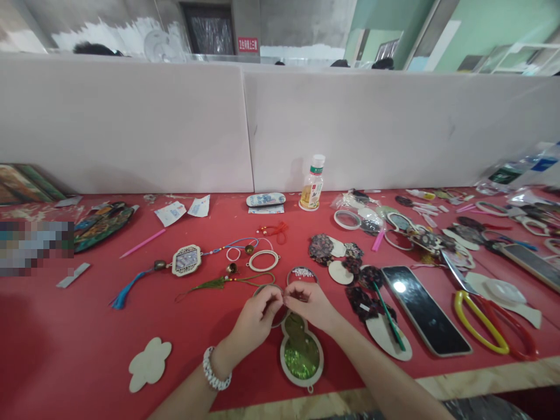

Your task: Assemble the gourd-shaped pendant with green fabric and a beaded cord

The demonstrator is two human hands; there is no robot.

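Note:
My left hand point(262, 309) and my right hand point(308, 300) meet fingertip to fingertip near the table's middle. Both are closed in a pinch; whatever they hold is too small to make out. A gourd-shaped pendant point(301, 356) with a pale rim and shiny green inside lies just below the fingers. Behind my right hand sits a round dish of small white beads point(303, 272), and another round rim is partly hidden under my hands. To the left lie a green tassel cord point(214, 283), a pale ring point(263, 261) and an octagonal pendant point(186, 260) with a blue tassel point(125, 291).
On the red table point(196, 332), a phone point(426, 309), scissors point(481, 321) and dark floral pieces point(321, 248) lie to the right. A bottle point(312, 184) stands before the white partition point(153, 128). A flower-shaped wooden piece point(150, 364) lies at the front left.

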